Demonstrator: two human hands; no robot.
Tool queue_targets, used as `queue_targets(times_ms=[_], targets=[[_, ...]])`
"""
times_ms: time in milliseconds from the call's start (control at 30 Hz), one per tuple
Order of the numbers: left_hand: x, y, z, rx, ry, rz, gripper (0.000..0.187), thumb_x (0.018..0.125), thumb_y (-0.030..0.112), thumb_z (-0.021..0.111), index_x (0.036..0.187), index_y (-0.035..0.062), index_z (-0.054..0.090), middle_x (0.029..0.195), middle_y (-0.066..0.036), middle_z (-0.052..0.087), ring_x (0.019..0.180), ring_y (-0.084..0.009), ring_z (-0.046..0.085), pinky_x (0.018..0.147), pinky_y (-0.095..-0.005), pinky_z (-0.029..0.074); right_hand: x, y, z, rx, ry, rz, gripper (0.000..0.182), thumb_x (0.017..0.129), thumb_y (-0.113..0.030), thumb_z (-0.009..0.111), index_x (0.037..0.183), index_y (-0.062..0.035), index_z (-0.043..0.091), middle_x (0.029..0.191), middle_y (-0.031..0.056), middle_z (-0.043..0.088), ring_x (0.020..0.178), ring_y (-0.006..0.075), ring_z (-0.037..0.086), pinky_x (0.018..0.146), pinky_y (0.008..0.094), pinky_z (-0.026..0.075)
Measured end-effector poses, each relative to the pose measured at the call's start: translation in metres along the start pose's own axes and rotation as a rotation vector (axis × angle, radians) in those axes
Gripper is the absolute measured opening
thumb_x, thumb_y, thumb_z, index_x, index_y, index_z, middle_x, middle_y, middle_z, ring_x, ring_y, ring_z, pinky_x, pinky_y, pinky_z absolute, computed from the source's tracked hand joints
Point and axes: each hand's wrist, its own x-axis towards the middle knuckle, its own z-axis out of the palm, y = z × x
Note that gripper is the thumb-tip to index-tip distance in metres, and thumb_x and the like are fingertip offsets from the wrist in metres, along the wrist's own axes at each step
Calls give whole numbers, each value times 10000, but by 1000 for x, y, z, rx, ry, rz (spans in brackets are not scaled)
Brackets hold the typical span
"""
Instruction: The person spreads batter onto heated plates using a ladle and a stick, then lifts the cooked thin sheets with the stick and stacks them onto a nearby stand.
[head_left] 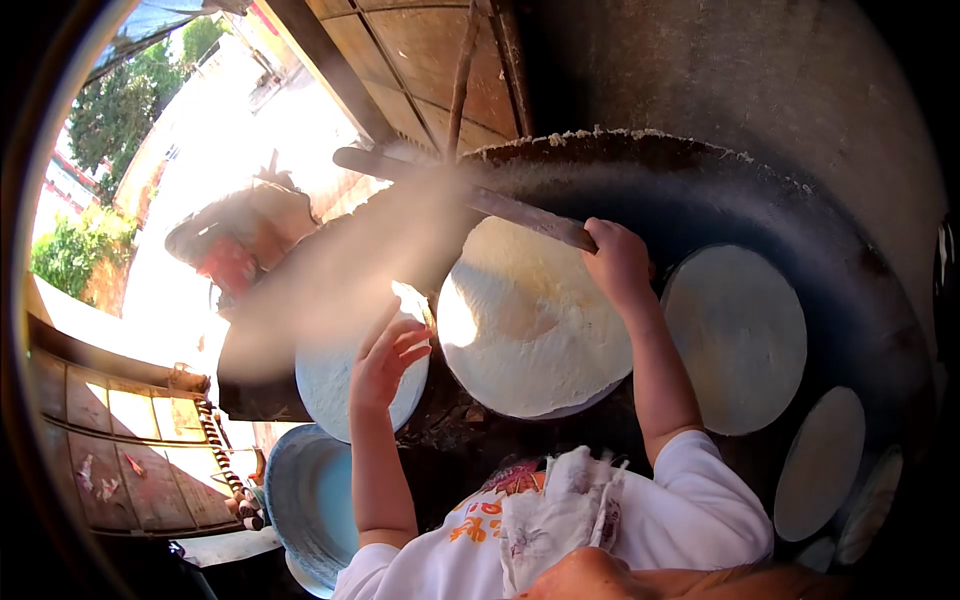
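My right hand point(617, 262) is closed around one end of a long, flat wooden stick point(535, 215), which slants away to the upper left through steam. Under the stick lies a large pale round sheet point(535, 330), uneven on its surface, with a thin rim showing beneath its lower edge. My left hand point(388, 358) has its fingers apart and bent, holding nothing, and overlaps a smaller white round point(340, 390) to the left. Its fingertips are close to that round's bright upper edge. Steam veils part of the left side.
A wide dark pan point(840, 240) curves around the right, with a smooth white round point(735, 340) and several narrower-looking ones point(820, 465) along its side. A blue bucket point(285, 490) of pale liquid stands at lower left. A thin pole point(462, 80) leans at the back.
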Motion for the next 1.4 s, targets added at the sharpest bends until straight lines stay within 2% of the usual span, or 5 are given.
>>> queue_targets(times_ms=[267,633,833,967,1400], targets=[[121,-90,-68,967,209,133,717,842,236,675,1445,191,289,1289,-147,506,1181,-251,475,971,-345,395,-12,-60,-27,-71,37,27,128,739,-53,617,775,-82,497,730,94,568,754,330,579,607,441,446],[126,-22,6,355,-55,-36,167,893,212,616,927,49,599,807,-61,645,696,-159,651,581,-264,546,-88,-44,-180,-429,488,161,214,784,-198,687,823,-36,553,668,120,582,664,291,621,584,385,487],[107,-140,-46,501,23,1,197,873,183,604,946,0,595,802,-97,653,656,-224,657,598,-332,559,-268,-34,-147,354,-242,724,332,851,-116,601,1182,-88,580,769,140,647,649,278,632,610,339,499],[79,-154,-53,1276,397,89,301,780,254,627,996,46,659,852,-176,660,798,-300,626,729,-407,482,-337,-40,-72,390,-123,447,404,832,-141,633,1230,-114,571,885,170,622,788,303,616,718,353,489],[3,-85,-18,1078,282,415,226,848,115,574,1050,35,636,978,-115,617,862,-224,577,742,-311,477,-337,-77,-64,-327,-347,461,335,821,-222,619,1154,-259,618,734,104,545,571,310,588,509,450,477]])
